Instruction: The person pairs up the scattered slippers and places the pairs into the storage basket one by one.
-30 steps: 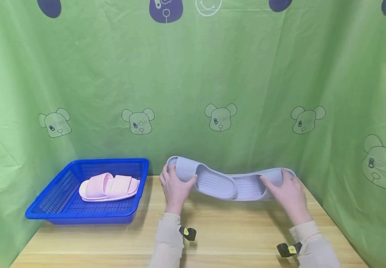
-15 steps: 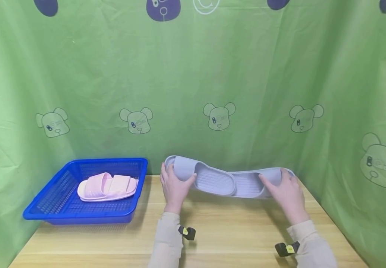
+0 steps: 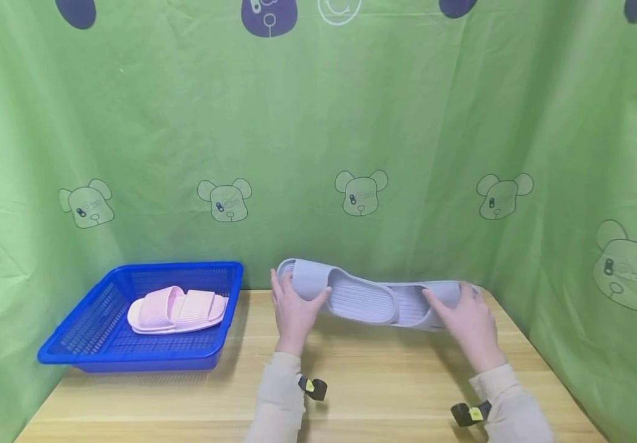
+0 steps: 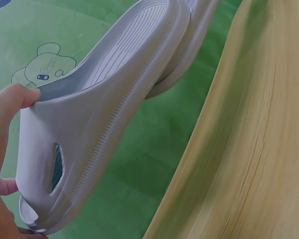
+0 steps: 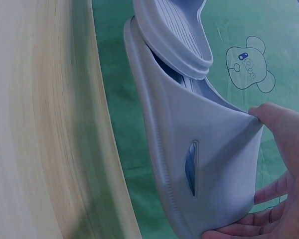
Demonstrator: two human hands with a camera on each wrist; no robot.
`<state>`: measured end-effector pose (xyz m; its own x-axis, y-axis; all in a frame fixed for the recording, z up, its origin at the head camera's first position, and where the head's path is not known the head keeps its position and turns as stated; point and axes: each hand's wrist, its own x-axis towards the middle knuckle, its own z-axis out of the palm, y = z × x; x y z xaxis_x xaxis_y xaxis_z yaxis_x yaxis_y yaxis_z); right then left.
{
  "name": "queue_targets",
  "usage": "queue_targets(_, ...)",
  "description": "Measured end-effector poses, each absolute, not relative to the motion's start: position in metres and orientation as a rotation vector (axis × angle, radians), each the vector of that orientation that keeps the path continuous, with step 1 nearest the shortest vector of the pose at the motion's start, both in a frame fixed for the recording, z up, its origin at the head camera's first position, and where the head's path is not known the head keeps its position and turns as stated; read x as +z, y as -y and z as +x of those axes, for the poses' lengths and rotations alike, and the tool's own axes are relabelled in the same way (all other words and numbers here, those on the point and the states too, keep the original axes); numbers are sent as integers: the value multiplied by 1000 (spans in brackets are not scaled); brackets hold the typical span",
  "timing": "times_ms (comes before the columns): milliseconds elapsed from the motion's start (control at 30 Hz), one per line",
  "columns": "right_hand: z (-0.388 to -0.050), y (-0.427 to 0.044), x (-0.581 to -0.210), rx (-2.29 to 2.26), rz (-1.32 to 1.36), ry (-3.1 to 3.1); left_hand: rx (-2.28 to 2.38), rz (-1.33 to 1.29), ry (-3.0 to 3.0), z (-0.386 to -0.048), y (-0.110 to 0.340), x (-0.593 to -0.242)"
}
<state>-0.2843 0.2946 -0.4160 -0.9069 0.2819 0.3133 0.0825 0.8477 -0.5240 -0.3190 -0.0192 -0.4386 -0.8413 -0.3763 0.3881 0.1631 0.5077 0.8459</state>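
Two pale grey-blue slippers are held up above the table, heel ends overlapping. My left hand (image 3: 295,312) grips the left slipper (image 3: 363,300) by its strap, thumb at the strap's edge; the left wrist view shows this hand (image 4: 1,149) at the toe end of that slipper (image 4: 84,124). My right hand (image 3: 470,323) grips the strap of the right slipper (image 3: 411,304), whose heel lies behind the left one's. In the right wrist view, the hand (image 5: 284,184) has its thumb on the strap edge and its fingers around the toe part of the slipper (image 5: 214,154).
A blue plastic basket (image 3: 140,357) stands at the table's left, with a pair of pink slippers (image 3: 158,311) in it, one partly tucked into the other. Green curtain (image 3: 318,123) with bear prints surrounds the wooden table (image 3: 374,381) at the back and sides.
My hands have come slightly closer together, and the grey-blue slippers overlap more at their heels. The right slipper's heel has risen a little. Both hands keep their grip.
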Motion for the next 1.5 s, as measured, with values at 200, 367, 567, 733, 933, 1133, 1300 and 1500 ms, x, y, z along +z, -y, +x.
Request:
queue_targets(200, -284, -292, -416, 724, -261, 2654, -1329, 150, 2207, -317, 15, -439)
queue_targets(367, -284, -288, -416, 721, -239, 2660, -1354, 145, 2207, -318, 12, -439)
queue_targets(567, -282, -283, -416, 710, -237, 2662, -1367, 138, 2206, -316, 7, -438)
queue_targets(733, -282, -281, -417, 697, -237, 2654, -1348, 123, 2200, -314, 2, -439)
queue_targets(933, -282, -279, -418, 694, -243, 2648, -1297, 116, 2213, -315, -2, -440)
queue_targets(1133, -281, -277, -417, 680, -231, 2640, -1307, 115, 2237, -314, -4, -439)
queue_targets(1300, -282, -276, -418, 666, -226, 2652, -1319, 107, 2287, -313, -7, -438)
queue_targets(1500, -282, -276, -419, 663, -241, 2659, -1289, 116, 2316, -314, -7, -440)
